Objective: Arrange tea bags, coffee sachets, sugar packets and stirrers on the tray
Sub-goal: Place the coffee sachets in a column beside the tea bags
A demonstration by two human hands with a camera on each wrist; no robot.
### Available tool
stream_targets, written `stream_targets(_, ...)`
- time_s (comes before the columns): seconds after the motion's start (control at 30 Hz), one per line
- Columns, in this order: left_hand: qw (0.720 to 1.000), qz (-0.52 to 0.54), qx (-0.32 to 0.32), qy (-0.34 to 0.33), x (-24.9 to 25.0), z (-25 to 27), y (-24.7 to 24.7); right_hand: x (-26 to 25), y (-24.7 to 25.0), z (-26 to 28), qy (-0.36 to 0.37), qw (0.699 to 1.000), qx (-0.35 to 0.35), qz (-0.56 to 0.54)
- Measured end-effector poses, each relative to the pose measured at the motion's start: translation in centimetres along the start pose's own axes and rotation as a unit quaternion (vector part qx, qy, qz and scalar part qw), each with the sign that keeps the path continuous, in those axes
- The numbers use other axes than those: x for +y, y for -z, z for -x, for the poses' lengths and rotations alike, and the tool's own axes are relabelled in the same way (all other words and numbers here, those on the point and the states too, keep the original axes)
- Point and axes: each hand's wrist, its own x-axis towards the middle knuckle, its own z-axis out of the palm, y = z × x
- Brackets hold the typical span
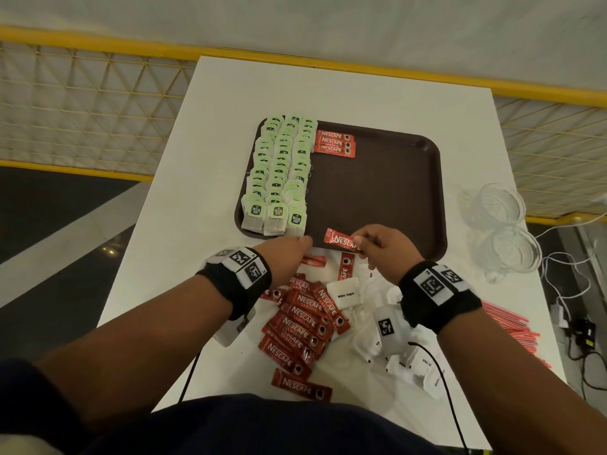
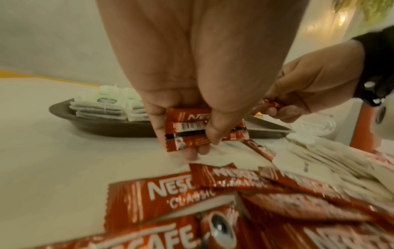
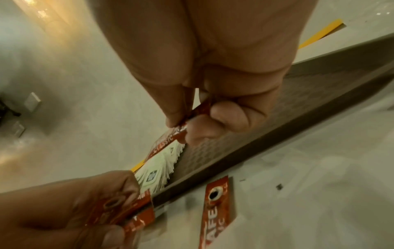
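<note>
A brown tray (image 1: 377, 192) holds three columns of green-tagged tea bags (image 1: 279, 172) on its left side and three red coffee sachets (image 1: 335, 142) at the far edge. My right hand (image 1: 364, 244) pinches one red coffee sachet (image 1: 340, 239) by its end over the tray's near edge; the pinch (image 3: 181, 124) shows in the right wrist view. My left hand (image 1: 295, 247), just left of it at the tray's near rim, grips a small stack of coffee sachets (image 2: 187, 128) between thumb and fingers. Loose coffee sachets (image 1: 302, 323) are piled on the table below my hands.
White sugar packets (image 1: 377, 323) lie heaped right of the coffee pile. Red-and-white stirrers (image 1: 505, 323) lie by the table's right edge. Two clear glass cups (image 1: 502, 224) stand right of the tray. Cables (image 1: 565, 290) hang off the right side; yellow mesh railing (image 1: 82, 93) stands behind.
</note>
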Motion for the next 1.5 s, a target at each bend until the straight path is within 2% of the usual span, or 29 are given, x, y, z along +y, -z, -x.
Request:
stream_targets(0.17,0.979,0.183,0.074,0.044,-0.4,0.2,3.1,-0.6,1.5,-0.9,-0.007,0.998,0.020,-0.054)
stream_targets(0.3,0.924,0.348,0.140,0.073,0.1,-0.7,5.4,-2.2,2.1,-2.1,0.008,0.996,-0.003,-0.086)
stream_targets(0.5,0.877,0.450,0.158,0.062,-0.1,-2.7,6.7,-4.0,2.4,-4.5,0.014,0.991,0.026,-0.134)
stream_targets(0.57,0.863,0.472,0.166,0.067,-0.7,-3.1,7.3,-4.0,2.9,-5.0,-0.016,0.974,0.038,-0.222)
stream_targets(0.67,0.849,0.505,0.150,0.055,-1.7,-3.7,8.3,-3.9,3.4,-5.9,-0.061,0.924,0.013,-0.378)
stream_targets(0.73,0.835,0.531,0.136,0.055,-2.3,-4.2,8.9,-3.8,3.5,-6.7,-0.085,0.897,-0.002,-0.434)
stream_targets(0.8,0.824,0.546,0.130,0.068,-2.9,-4.9,9.3,-3.9,3.5,-7.8,-0.096,0.887,-0.007,-0.452)
stream_targets(0.93,0.807,0.567,0.122,0.107,-4.0,-6.4,10.2,-3.8,3.8,-10.8,-0.117,0.885,0.040,-0.449)
stream_targets(1.03,0.757,0.622,0.138,0.147,-4.9,-7.4,11.1,-2.9,4.1,-13.4,-0.161,0.882,0.098,-0.431)
stream_targets(1.1,0.732,0.649,0.140,0.154,-5.3,-7.7,11.5,-2.4,4.1,-14.9,-0.188,0.893,0.111,-0.392)
stream_targets(1.23,0.747,0.635,0.139,0.142,-6.2,-7.5,11.5,-2.8,3.9,-17.4,-0.243,0.921,0.114,-0.281)
stream_targets(1.4,0.737,0.648,0.126,0.147,-7.1,-7.6,11.3,-3.4,3.9,-19.4,-0.265,0.944,0.109,-0.162)
stream_targets(1.5,0.767,0.615,0.117,0.139,-7.5,-7.6,11.0,-3.2,3.8,-20.3,-0.258,0.954,0.114,-0.099)
